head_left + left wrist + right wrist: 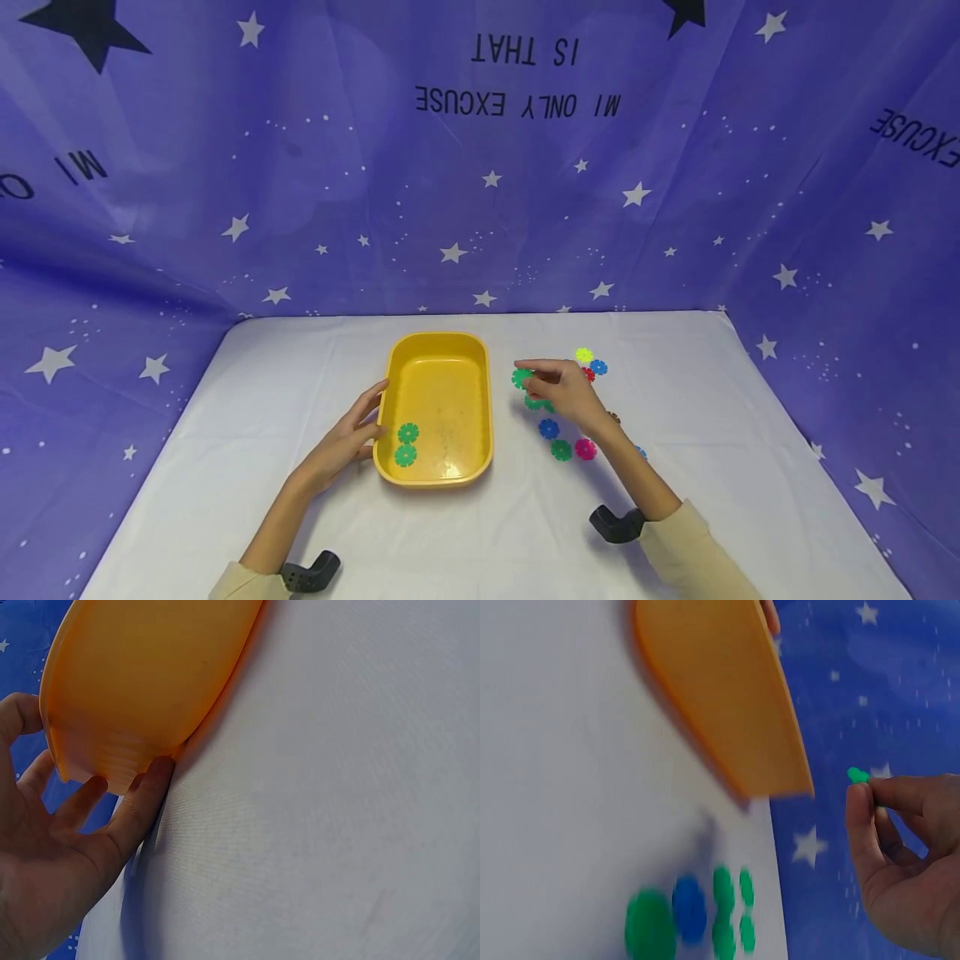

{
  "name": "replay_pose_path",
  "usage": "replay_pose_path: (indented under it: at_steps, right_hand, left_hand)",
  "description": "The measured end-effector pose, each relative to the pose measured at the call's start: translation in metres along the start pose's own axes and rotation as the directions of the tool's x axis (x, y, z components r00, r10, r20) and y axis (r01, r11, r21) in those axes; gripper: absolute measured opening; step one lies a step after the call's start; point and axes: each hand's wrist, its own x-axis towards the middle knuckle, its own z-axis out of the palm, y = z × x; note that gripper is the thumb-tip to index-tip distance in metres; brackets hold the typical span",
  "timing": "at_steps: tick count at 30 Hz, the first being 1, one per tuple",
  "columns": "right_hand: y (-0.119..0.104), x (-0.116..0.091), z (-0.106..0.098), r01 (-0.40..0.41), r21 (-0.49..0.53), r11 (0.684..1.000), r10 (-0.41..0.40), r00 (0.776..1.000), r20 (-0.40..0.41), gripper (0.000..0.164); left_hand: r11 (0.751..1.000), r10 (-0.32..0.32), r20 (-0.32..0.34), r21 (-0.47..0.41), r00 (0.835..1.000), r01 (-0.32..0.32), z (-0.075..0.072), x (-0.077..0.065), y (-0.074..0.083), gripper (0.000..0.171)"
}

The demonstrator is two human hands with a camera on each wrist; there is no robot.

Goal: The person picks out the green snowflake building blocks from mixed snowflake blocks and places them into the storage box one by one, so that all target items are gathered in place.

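In the head view, a yellow tray (438, 408) stands on the white-covered table, two green flower-shaped plastic discs (407, 444) lying in its near left part. My left hand (337, 446) is at the tray's left side, with spread fingers touching its outer wall and rim; the left wrist view shows these fingers (79, 802) against the orange-looking wall. To the right of the tray, my right hand (566, 392) pinches a green flower-shaped disc (521, 378) between thumb and forefinger. In the right wrist view that disc (857, 775) appears edge-on, raised off the table.
Around and under my right hand lie loose discs: blue (549, 428), dark green (561, 450), pink (586, 449), yellow (584, 355) and several others, some partly covered by the hand. A purple star-patterned cloth (480, 208) surrounds the table's back and sides.
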Motion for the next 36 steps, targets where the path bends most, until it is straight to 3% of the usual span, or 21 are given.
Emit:
replay_pose_path:
  at_steps: [11,16,24,36]
  right_hand:
    - [-0.015,0.020,0.062,0.003,0.080,0.997,-0.013,0.991,0.134,0.033]
    - [-0.020,0.026,0.089,0.002,0.087,0.996,-0.016,0.987,0.158,0.032]
    - [-0.019,0.034,0.119,-0.004,0.011,1.000,0.003,0.986,0.167,0.030]
    - [-0.007,0.052,0.143,-0.063,-0.145,0.987,0.085,0.985,0.151,0.029]
  left_hand:
    - [1.000,-0.003,0.001,0.007,1.000,0.003,0.001,0.002,0.003,0.077]
    - [1.000,-0.008,-0.004,0.010,1.000,0.009,0.001,0.003,0.004,0.077]
    - [1.000,-0.020,0.002,0.006,1.000,0.020,0.001,0.003,0.003,0.077]
    - [1.000,-0.010,0.006,0.003,1.000,0.010,0.001,-0.001,0.002,0.077]
